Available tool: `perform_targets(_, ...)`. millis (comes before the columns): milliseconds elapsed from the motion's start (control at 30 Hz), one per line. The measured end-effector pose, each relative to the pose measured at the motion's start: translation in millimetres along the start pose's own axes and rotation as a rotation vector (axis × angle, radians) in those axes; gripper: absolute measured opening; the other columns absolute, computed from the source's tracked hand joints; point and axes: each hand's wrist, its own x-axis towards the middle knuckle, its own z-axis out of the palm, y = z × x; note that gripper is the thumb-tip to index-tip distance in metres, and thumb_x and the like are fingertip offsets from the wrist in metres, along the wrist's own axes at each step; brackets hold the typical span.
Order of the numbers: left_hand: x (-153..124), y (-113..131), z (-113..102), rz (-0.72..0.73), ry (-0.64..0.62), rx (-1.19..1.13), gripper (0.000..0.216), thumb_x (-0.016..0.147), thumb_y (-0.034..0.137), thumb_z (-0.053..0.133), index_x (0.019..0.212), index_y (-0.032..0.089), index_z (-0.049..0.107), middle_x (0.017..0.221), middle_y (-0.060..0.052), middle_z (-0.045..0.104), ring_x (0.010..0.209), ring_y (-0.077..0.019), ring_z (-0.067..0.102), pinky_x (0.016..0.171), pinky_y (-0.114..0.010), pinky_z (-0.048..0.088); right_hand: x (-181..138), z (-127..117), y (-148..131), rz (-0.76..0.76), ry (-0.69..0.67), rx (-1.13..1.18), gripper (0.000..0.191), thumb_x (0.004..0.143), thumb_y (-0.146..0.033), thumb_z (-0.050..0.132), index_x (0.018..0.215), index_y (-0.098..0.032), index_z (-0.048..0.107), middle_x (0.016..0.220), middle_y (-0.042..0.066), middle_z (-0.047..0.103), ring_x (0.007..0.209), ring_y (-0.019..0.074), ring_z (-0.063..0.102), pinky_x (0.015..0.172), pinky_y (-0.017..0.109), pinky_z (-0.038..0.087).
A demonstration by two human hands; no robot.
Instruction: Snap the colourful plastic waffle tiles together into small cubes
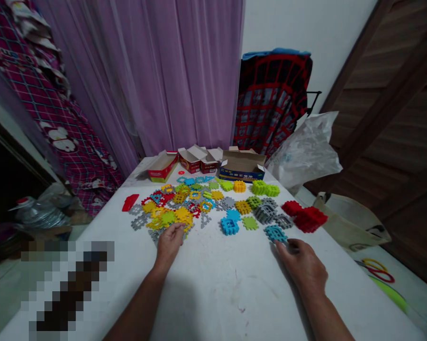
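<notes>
My left hand [169, 244] is at the near edge of a mixed heap of toothed plastic building tiles, its fingers drawn together beside the yellow tiles [181, 214]. Whatever its fingertips may pinch is too small to make out. On the right, my right hand [304, 267] has its thumb and curled fingers at the near edge of a blue toothed building tile [275, 233]. Grey tiles [265, 213] stand stacked just behind that tile. Red tiles [310, 219] form a stack further right. Another blue stack [229, 226] and a light green tile [250, 223] lie between my hands.
Open cardboard boxes, among them a dark blue box [242, 174] and a red box [162, 166], line the far edge of the white table [231, 293]. A clear plastic bag [307, 151] is at the back right. Beyond the right edge are a beige bag [351, 220] and scissors [378, 272].
</notes>
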Motion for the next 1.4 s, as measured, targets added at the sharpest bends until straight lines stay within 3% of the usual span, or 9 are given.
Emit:
perform_targets(133, -1, 0, 1, -0.007, -0.014, 0.007, 0.043, 0.067, 0.056, 0.061, 0.083, 0.017, 0.071, 0.056, 0.002, 0.062, 0.045, -0.0111, 0.053, 0.045, -0.022, 0.041, -3, 2, -3, -0.132, 0.193, 0.126, 0.051, 0.077, -0.066, 0.051, 0.087, -0.019, 0.07, 0.083, 0.008, 0.068, 0.065, 0.0215, 0.061, 0.051, 0.03, 0.04)
perform_targets(233, -1, -2, 3, -0.016, -0.01, 0.006, 0.041, 0.068, 0.054, 0.06, 0.083, 0.017, 0.072, 0.056, 0.002, 0.062, 0.045, -0.0107, 0.052, 0.045, -0.022, 0.04, -7, 4, -21, -0.396, 0.307, 0.231, 0.042, 0.086, -0.055, 0.048, 0.083, -0.019, 0.069, 0.076, 0.005, 0.066, 0.06, 0.0172, 0.059, 0.051, 0.027, 0.04)
perform_targets(367, -1, -5, 5, -0.035, -0.001, -0.006, 0.04, 0.068, 0.052, 0.06, 0.083, 0.017, 0.072, 0.06, 0.0, 0.065, 0.045, -0.0104, 0.051, 0.044, -0.022, 0.041, -8, 8, -60, -0.726, 0.343, 0.33, 0.027, 0.091, -0.039, 0.051, 0.081, -0.019, 0.067, 0.072, 0.002, 0.066, 0.058, 0.0126, 0.059, 0.054, 0.023, 0.042)
perform_targets(533, -2, -9, 5, -0.001, -0.015, 0.009, 0.037, 0.072, 0.05, 0.059, 0.085, 0.017, 0.071, 0.075, -0.004, 0.072, 0.049, -0.0106, 0.055, 0.045, -0.022, 0.042, -5, 16, -103, -0.885, 0.37, 0.425, 0.015, 0.091, -0.028, 0.055, 0.082, -0.02, 0.064, 0.073, 0.001, 0.066, 0.06, 0.0113, 0.059, 0.058, 0.022, 0.044)
perform_targets(667, -1, -9, -4, 0.166, 0.085, 0.185, 0.029, 0.082, 0.041, 0.054, 0.087, 0.019, 0.072, 0.075, -0.003, 0.072, 0.054, -0.0119, 0.059, 0.053, -0.023, 0.047, -9, 27, -107, -0.934, 0.36, 0.492, 0.008, 0.09, -0.021, 0.058, 0.085, -0.019, 0.063, 0.074, 0.001, 0.066, 0.061, 0.011, 0.059, 0.06, 0.022, 0.045)
perform_targets(833, 15, 6, -22, 0.431, 0.136, 0.616, 0.021, 0.087, 0.03, 0.056, 0.098, 0.024, 0.073, 0.1, -0.005, 0.074, 0.096, -0.0197, 0.066, 0.092, -0.034, 0.05, -12, 32, -94, -0.923, 0.316, 0.528, 0.006, 0.089, -0.018, 0.06, 0.084, -0.02, 0.063, 0.073, 0.001, 0.065, 0.06, 0.0112, 0.059, 0.059, 0.023, 0.046)
perform_targets(1000, 35, 22, -18, 0.345, -0.059, 1.036, 0.046, 0.086, 0.04, 0.062, 0.127, 0.022, 0.062, 0.135, -0.01, 0.062, 0.131, -0.0316, 0.048, 0.111, -0.049, 0.032, -11, 31, -94, -0.911, 0.297, 0.568, 0.004, 0.088, -0.018, 0.061, 0.085, -0.02, 0.062, 0.073, 0.001, 0.065, 0.061, 0.0114, 0.059, 0.059, 0.023, 0.047)
perform_targets(1200, 50, 31, -6, 0.257, -0.158, 1.179, 0.045, 0.085, 0.04, 0.06, 0.126, 0.023, 0.063, 0.124, -0.012, 0.068, 0.124, -0.0322, 0.054, 0.109, -0.051, 0.03, -11, 31, -93, -0.886, 0.278, 0.572, 0.006, 0.089, -0.018, 0.059, 0.086, -0.02, 0.063, 0.075, 0.001, 0.067, 0.062, 0.0118, 0.06, 0.06, 0.024, 0.048)
perform_targets(1400, 52, 29, -7, 0.218, -0.182, 1.134, 0.049, 0.081, 0.036, 0.062, 0.128, 0.024, 0.061, 0.131, -0.012, 0.064, 0.125, -0.033, 0.053, 0.108, -0.048, 0.031, -10, 30, -92, -0.819, 0.25, 0.58, 0.009, 0.09, -0.023, 0.057, 0.083, -0.021, 0.064, 0.074, 0.002, 0.068, 0.061, 0.0134, 0.061, 0.059, 0.026, 0.05)
